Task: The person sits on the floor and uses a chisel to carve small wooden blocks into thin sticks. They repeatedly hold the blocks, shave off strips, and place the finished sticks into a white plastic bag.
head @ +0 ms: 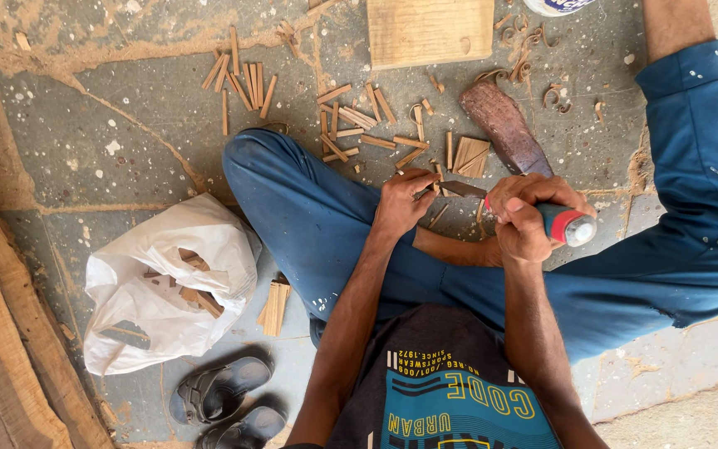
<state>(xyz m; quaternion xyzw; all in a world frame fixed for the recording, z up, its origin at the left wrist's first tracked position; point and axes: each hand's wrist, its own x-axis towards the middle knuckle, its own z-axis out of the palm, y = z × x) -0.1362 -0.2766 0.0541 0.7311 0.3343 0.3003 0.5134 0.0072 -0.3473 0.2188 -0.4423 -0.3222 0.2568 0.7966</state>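
Note:
I sit cross-legged on the floor in blue trousers. My right hand (527,214) grips a chisel (565,224) with a blue and red handle; its blade points left toward my left hand. My left hand (402,199) pinches a small wooden stick (425,189) against the floor, right at the blade's tip. A dark, worn wooden block (504,129) lies just beyond my right hand. Several short cut wooden sticks (357,120) are scattered on the floor ahead of my knee.
A pale square wooden board (430,32) lies at the top. A white plastic bag (168,278) holding wood pieces sits at left, a small stack of sticks (276,308) beside it. Dark sandals (226,399) and rough planks (10,333) are at bottom left. Shavings litter the upper right.

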